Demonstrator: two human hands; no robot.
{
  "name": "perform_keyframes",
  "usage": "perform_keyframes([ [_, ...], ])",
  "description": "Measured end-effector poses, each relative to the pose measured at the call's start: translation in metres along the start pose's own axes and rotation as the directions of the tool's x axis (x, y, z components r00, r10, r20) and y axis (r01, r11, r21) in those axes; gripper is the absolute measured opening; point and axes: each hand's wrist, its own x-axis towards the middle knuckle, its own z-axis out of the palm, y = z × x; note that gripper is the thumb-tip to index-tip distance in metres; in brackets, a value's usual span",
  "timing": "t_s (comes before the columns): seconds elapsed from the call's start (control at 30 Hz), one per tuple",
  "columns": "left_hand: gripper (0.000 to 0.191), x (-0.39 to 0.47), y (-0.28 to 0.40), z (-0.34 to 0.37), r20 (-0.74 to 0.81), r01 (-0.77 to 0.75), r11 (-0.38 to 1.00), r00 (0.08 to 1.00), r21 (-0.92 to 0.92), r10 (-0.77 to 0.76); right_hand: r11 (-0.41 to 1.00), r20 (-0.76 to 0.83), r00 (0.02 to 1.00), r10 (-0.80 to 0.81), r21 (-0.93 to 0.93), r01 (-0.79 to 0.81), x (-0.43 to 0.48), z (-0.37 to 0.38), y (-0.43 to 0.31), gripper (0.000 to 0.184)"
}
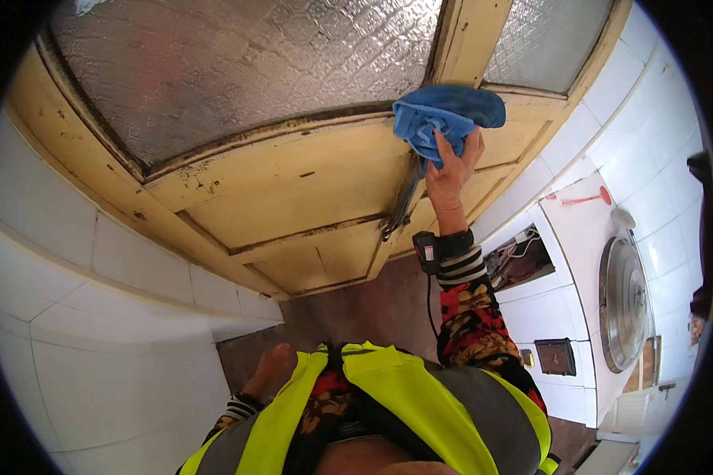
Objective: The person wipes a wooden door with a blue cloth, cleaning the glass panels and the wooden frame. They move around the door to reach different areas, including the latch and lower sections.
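My right hand (453, 169) grips a bunched blue cloth (431, 122), reaching up to the yellow wooden double door (309, 172). The cloth lies over the wood where the two door leaves meet, just under the patterned glass pane (261, 65). Below it a dark metal handle (405, 199) runs down the door's edge. My left hand (271, 363) hangs low beside my body near the white tiled wall; nothing shows in it, and its fingers are partly hidden. Dark marks and worn paint spot the door panels.
On my right stands a white tiled stove counter (570, 219) with a large round metal lid (625, 303) and a red utensil (588, 197). An opening (520, 255) in its side holds cables. A corded device (426, 252) is strapped at my right wrist. White tiled wall (125, 380) borders my left.
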Motion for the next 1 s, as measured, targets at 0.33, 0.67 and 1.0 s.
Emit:
perform_keyframes([
  [0.33, 0.029, -0.014, 0.11, 0.004, -0.182, -0.154, 0.974, 0.966, 0.167, 0.184, 0.195, 0.386, 0.701, 0.6, 0.779, -0.596, -0.097, 0.003, 0.05, 0.044],
  [0.67, 0.027, -0.005, 0.175, 0.031, -0.063, 0.217, 0.966, 0.972, -0.14, -0.227, 0.749, 0.775, 0.62, 0.12, 0.339, -0.57, -0.212, -0.077, 0.131, 0.042],
  [1.0, 0.029, -0.035, 0.189, 0.06, -0.203, 0.166, 0.983, 0.963, -0.076, -0.179, 0.914, -0.226, 0.963, 0.147, 0.404, -0.044, 0.056, -0.058, 0.15, 0.043],
])
